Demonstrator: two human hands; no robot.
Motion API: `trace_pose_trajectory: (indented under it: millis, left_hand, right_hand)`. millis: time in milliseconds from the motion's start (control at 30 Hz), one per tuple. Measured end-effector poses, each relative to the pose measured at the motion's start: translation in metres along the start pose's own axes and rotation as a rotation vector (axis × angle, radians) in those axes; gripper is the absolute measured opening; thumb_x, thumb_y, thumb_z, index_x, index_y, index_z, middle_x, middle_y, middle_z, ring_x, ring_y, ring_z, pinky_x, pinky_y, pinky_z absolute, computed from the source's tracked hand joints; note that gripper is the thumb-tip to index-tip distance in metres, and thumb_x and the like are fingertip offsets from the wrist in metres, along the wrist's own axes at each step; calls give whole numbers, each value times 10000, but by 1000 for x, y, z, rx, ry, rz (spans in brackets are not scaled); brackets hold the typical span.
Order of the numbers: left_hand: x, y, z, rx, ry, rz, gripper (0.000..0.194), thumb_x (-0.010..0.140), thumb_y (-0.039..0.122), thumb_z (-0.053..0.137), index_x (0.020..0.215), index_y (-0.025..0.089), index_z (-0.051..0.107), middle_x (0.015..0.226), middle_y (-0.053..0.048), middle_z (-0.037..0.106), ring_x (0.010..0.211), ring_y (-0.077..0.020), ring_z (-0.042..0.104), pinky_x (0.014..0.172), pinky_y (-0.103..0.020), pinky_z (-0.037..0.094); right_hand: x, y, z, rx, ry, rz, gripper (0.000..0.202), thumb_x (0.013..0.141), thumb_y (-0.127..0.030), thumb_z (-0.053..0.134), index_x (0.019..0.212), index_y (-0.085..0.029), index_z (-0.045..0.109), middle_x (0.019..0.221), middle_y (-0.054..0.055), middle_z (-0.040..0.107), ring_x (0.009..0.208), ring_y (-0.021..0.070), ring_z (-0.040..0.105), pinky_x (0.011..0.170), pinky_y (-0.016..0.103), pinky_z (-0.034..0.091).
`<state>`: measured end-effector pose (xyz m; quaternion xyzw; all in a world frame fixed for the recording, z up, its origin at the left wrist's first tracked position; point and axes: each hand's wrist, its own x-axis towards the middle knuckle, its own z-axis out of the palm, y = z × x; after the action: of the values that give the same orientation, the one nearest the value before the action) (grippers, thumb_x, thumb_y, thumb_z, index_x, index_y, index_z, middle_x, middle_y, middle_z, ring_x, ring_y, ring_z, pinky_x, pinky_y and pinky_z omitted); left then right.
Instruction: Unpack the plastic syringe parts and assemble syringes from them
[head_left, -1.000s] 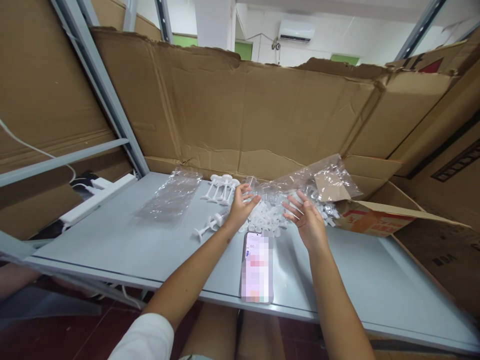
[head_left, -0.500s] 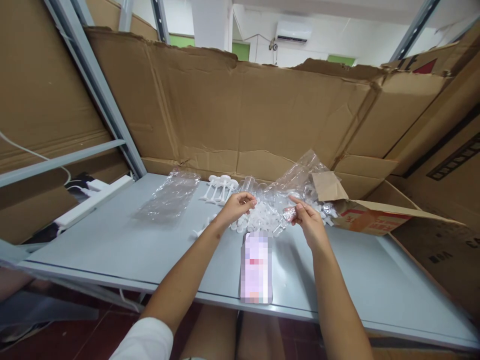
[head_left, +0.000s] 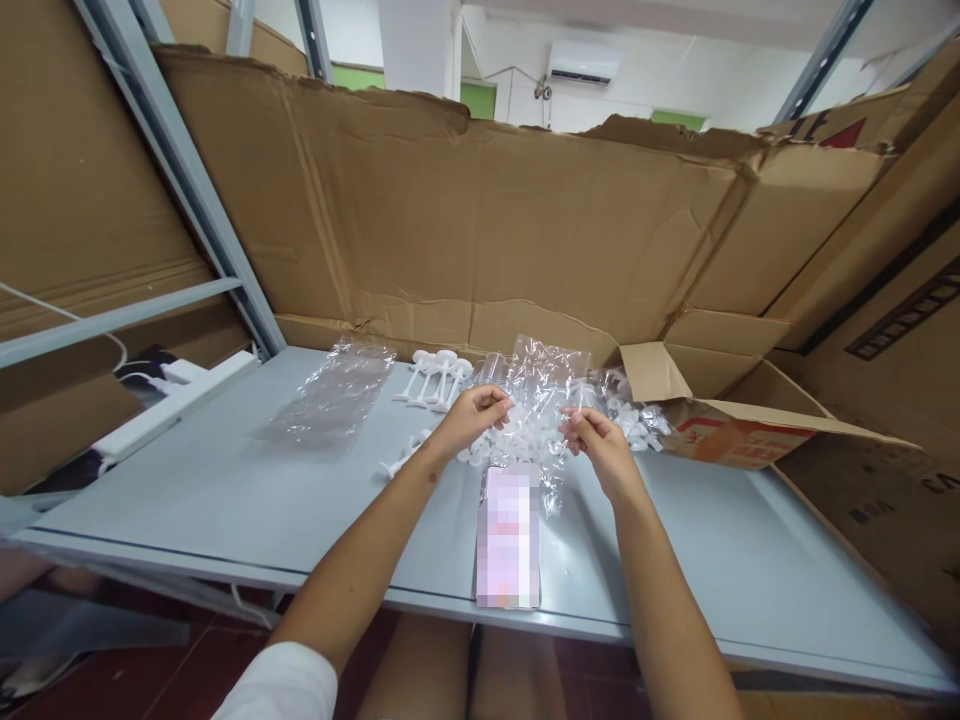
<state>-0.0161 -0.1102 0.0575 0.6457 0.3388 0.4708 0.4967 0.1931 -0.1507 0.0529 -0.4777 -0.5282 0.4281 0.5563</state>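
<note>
A clear, crinkled plastic bag [head_left: 551,362] hangs between my two hands, over a heap of small white plastic pieces [head_left: 480,452]. My right hand [head_left: 596,440] has its thumb and fingertips pinched on the bag's right side. My left hand [head_left: 480,415] is closed in a pinch at the bag's left side; what lies between those fingertips is too small to make out. Below the hands a phone [head_left: 508,540] with a lit screen lies on the grey table [head_left: 705,560].
White plastic pieces with stems and round ends [head_left: 435,380] stand behind my left hand. Another clear bag [head_left: 330,395] lies flat at left. On the right sits an opened cardboard box [head_left: 742,440]; a white power strip [head_left: 176,405] runs along the left edge. Cardboard [head_left: 480,220] walls the back.
The clear bag has swung from behind my right hand to between both hands. My right hand has moved slightly left; my left hand stays almost in place.
</note>
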Motion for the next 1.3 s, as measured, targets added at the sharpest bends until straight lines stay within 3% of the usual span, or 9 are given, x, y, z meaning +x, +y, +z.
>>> trace_pose_trajectory:
  millis: [100,200,333,467,567,700,900,1133,1300]
  left_hand:
    - [1,-1,-1,35,57,1,208,715,368,586,711,161,565,598,-2,568,564,-106,522,556,-229,410]
    - [1,-4,-2,91,89,-2,199,717,356,580,761,162,584,603,2,553,588,-113,529,578,-236,424]
    - [2,-5,-4,86,74,34,255,706,346,598,899,181,579,755,-8,570,643,-112,546,620,-243,438]
    - [2,-2,-4,21,151,35,203,725,364,575,745,167,530,677,4,551,610,-103,531,591,-226,427]
    - [1,-1,-4,12,62,-8,204,729,362,575,710,167,521,638,5,550,604,-105,529,599,-228,420]
    - [0,-3,-2,-15,-126,-87,215,711,372,598,759,168,552,712,-10,581,626,-113,552,618,-241,422]
    - [4,-7,3,-40,221,52,190,703,342,595,677,165,530,651,14,535,573,-88,500,593,-225,423]
    - [6,-12,2,-71,266,66,174,701,318,600,675,161,530,612,26,514,555,-76,481,564,-207,410]
    - [8,-13,-1,-148,352,53,202,706,355,599,706,168,523,601,37,500,530,-65,468,543,-197,387]
  right_hand:
    - [2,3,-1,-31,53,-15,234,680,-406,649,729,-178,629,608,0,576,477,100,465,466,249,366]
    - [1,4,-3,-52,45,-33,207,693,-378,644,753,-180,639,603,-8,580,481,92,474,473,242,356]
    - [-2,0,-4,-114,-112,23,198,709,-368,625,754,-176,644,627,6,608,513,97,506,473,233,343]
    - [-6,-2,2,-177,-260,101,226,691,-365,635,823,-183,655,653,16,621,568,123,530,500,242,371]
    - [-6,-1,6,-111,-117,61,299,697,-388,622,933,-204,618,765,28,635,617,135,554,528,251,399]
    - [-1,4,4,-12,72,-3,239,693,-413,623,789,-197,588,761,26,620,593,124,561,510,241,398]
    - [1,8,3,-44,57,-15,221,669,-396,648,676,-189,573,661,10,605,533,108,520,500,240,391]
    - [2,4,-5,-57,60,17,215,666,-372,650,767,-187,607,682,1,593,549,104,526,507,233,394]
    - [-2,3,-5,-115,-174,112,226,672,-365,641,812,-189,621,713,23,629,591,130,561,512,241,410]
